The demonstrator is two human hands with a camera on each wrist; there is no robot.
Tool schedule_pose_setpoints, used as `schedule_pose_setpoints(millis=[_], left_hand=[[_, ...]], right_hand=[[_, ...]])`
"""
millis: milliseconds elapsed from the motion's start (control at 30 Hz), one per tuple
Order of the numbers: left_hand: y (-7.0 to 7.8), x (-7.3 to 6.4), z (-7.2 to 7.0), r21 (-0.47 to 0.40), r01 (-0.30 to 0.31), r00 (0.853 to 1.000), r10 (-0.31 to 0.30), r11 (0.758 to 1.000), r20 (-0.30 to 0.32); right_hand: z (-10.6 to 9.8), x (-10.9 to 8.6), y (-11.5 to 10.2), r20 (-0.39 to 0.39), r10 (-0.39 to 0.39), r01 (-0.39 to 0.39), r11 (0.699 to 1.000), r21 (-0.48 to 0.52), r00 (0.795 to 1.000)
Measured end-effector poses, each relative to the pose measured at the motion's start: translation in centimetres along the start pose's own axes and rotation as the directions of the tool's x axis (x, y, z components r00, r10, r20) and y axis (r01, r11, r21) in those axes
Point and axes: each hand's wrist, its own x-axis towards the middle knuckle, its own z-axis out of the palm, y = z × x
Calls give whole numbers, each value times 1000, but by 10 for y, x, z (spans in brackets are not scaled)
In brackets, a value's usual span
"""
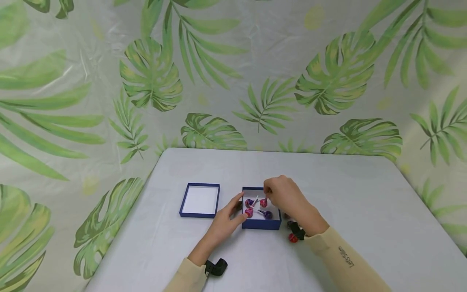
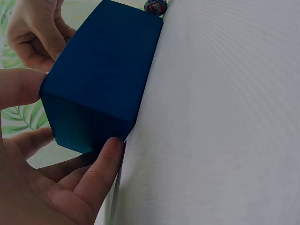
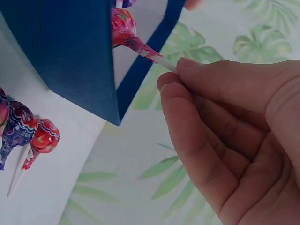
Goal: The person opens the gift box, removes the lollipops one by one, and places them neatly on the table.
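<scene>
My right hand (image 1: 286, 194) pinches the white stick of a pink-red lollipop (image 3: 124, 27) between thumb and fingertips. The wrapped head of that lollipop hangs inside an open dark blue box (image 1: 261, 224) with a white interior. Lying in the box are other lollipops, among them a purple one (image 1: 268, 215) and a pink one (image 1: 249, 213). At the box's left side, my left hand (image 1: 227, 221) holds it, thumb near the front corner and fingers against the side wall (image 2: 86, 124). Its palm faces the box.
Left of the box lies a square blue-rimmed lid (image 1: 200, 199), white inside up. More wrapped lollipops, including a red one (image 1: 293, 238), lie on the white table (image 1: 255, 259) to the box's right, partly hidden by my right wrist. A leaf-patterned curtain (image 1: 262, 81) hangs behind.
</scene>
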Motion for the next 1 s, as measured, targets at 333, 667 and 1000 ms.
schedule_pose_setpoints(millis=[333, 667, 1000], left_hand=[[1, 0, 1, 11, -1, 1000, 1, 1000, 3], [0, 1, 0, 11, -11, 1000, 11, 1000, 0], [2, 1, 0, 3, -9, 1000, 9, 1000, 1]], right_hand=[[-17, -9, 0, -81, 24, -18, 997, 78, 996], [-29, -21, 10, -107, 92, -73, 983, 171, 990], [-36, -34, 31, -161, 128, -91, 971, 221, 979]])
